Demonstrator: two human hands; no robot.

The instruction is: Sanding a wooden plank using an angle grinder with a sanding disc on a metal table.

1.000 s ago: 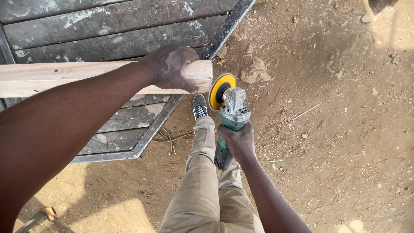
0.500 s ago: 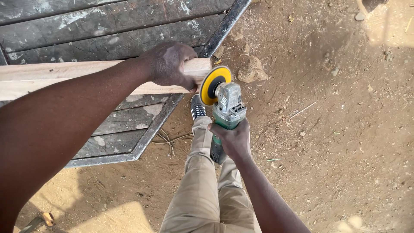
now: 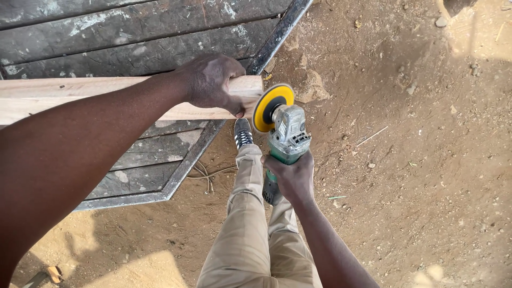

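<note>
The left hand (image 3: 213, 82) clamps the wooden beam (image 3: 106, 98), lying lengthwise across the tabletop (image 3: 133, 32), its end past the right edge. The right hand (image 3: 290, 178) grips the angle grinder (image 3: 285, 138), yellow disc (image 3: 272, 106) facing that end.

Left hand (image 3: 213, 82) clamped over end of pale wooden plank (image 3: 80, 98), fingers wrapped around top, thumb under lower edge. Plank lying across dark weathered board platform (image 3: 133, 32), its end jutting just past platform's metal-framed right edge (image 3: 277, 34). Right hand (image 3: 290, 178) gripping green body of angle grinder (image 3: 285, 141), grey gear head forward, yellow sanding disc (image 3: 272, 106) right at plank's end face, contact not clear. Khaki trouser legs (image 3: 250, 234) below, dark shoe (image 3: 242, 133) on dirt near platform's edge. Thin cord (image 3: 205, 176) looped on ground by platform's lower right corner. Sandy ground (image 3: 416, 160) littered with pebbles, twigs.
</note>
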